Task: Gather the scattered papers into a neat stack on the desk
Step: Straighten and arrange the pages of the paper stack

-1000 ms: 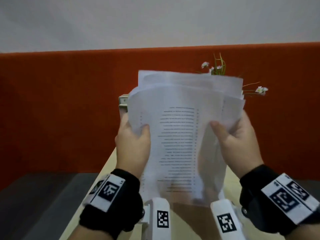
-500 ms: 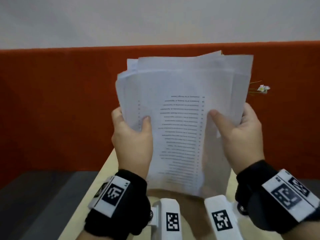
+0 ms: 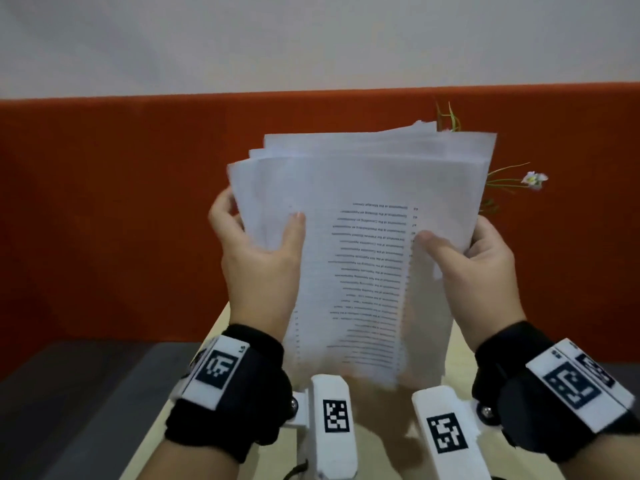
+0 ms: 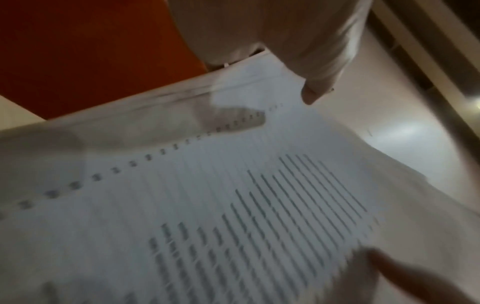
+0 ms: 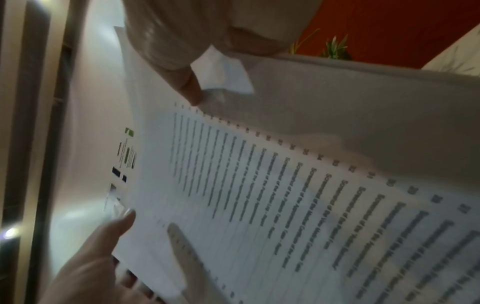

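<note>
Orange partition (image 3: 104, 209) fills the background under a pale wall, with a light wooden desk (image 3: 460, 348) below the papers (image 3: 363, 237), which both hands hold upright in the air above it. Compared with half a second ago, the bundle sits lower in the head view, and green stems now peek out behind its top right corner; the sheets are fanned at the top left. The left hand (image 3: 258, 258) grips the left edge, thumb pressed on the front sheet, fingers behind. The right hand (image 3: 474, 268) clamps the right edge the same way. The front page carries upside-down printed lines with numbers down one margin, probably a contents list, though the words are too blurred to read. Right of the papers, a small white flower (image 3: 535, 179) pokes out on a thin stem. Black wristbands carry white square-code tags (image 3: 218, 368).
</note>
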A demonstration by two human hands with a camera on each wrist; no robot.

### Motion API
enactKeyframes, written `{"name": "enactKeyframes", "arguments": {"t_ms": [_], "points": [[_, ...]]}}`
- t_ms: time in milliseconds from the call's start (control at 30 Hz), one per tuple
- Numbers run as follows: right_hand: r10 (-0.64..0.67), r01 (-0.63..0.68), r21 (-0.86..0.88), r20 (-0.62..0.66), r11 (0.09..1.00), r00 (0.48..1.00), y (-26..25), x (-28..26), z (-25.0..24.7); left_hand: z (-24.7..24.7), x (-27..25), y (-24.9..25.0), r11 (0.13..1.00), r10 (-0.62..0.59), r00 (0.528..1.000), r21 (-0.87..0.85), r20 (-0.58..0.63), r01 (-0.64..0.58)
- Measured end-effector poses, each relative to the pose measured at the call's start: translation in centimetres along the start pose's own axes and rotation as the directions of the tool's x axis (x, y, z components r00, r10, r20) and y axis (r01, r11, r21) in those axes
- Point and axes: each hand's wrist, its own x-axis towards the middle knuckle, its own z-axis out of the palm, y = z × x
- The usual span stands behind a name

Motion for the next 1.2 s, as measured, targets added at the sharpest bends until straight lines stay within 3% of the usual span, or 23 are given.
{"name": "enactKeyframes", "arguments": {"t_ms": [200, 400, 467, 500, 533, 567, 600, 667, 733, 867, 1033, 1167, 1200], "points": [[0.02, -0.022, 0.045, 0.053, 0.999, 0.998, -0.2, 0.4, -0.3, 0.1, 1.7, 0.6, 0.988, -0.081, 0.996, -0.126, 0.041, 0.086], [0.047, -0.056, 0.084, 0.1, 0.995, 0.994, -0.2, 0.6, -0.9, 0.3, 1.7, 0.9, 0.972, -0.168, 0.967, -0.129, 0.19, 0.195], [0.056, -0.068, 0.102, 0.111, 0.992, 0.992, -0.1, 0.7, -1.0, 0.1, 2.0, 1.7, 0.993, -0.055, 0.997, 0.104, 0.057, 0.049], [0.059, -0.072, 0.108, 0.116, 0.992, 0.992, -0.2, 0.7, -1.1, 0.1, 2.2, 2.4, 0.952, 0.11, 0.994, 0.285, 0.016, -0.11], [0.06, -0.075, 0.115, 0.122, 0.991, 0.991, -0.2, 0.8, -1.2, 0.2, 2.2, 3.3, 0.851, 0.289, 0.955, 0.442, 0.059, -0.285], [0.061, -0.078, 0.121, 0.132, 0.99, 0.989, -0.3, 0.7, -1.3, 0.4, 2.2, 4.4, 0.713, 0.4, 0.898, 0.554, 0.181, -0.429], [0.065, -0.083, 0.126, 0.142, 0.989, 0.988, -0.4, 0.7, -1.3, 0.9, 2.1, 5.5, 0.58, 0.418, 0.843, 0.615, 0.338, -0.534], [0.061, -0.082, 0.13, 0.158, 0.988, 0.986, -0.5, 0.6, -1.3, 1.8, 2.2, 7.0, 0.396, 0.303, 0.76, 0.65, 0.575, -0.649], [0.055, -0.079, 0.134, 0.175, 0.988, 0.983, -0.8, 0.5, -1.2, 2.6, 2.0, 7.7, 0.28, 0.292, 0.708, 0.651, 0.643, -0.706], [0.038, -0.066, 0.148, 0.184, 0.987, 0.982, -1.1, 0.2, -0.9, 4.0, 0.8, 8.5, 0.246, 0.236, 0.578, 0.527, 0.781, -0.813], [0.019, -0.043, 0.124, 0.193, 0.991, 0.981, -1.0, 0.4, -0.6, 5.6, -0.3, 8.6, 0.278, 0.242, 0.472, 0.405, 0.848, -0.871], [0.015, -0.033, 0.097, 0.182, 0.995, 0.983, -1.1, 0.6, -0.8, 5.7, 0.3, 8.8, 0.292, 0.213, 0.49, 0.424, 0.845, -0.857], [0.018, -0.036, 0.099, 0.179, 0.994, 0.984, -1.2, 0.6, -0.9, 5.0, 0.8, 8.6, 0.282, 0.232, 0.523, 0.458, 0.82, -0.843]]}}
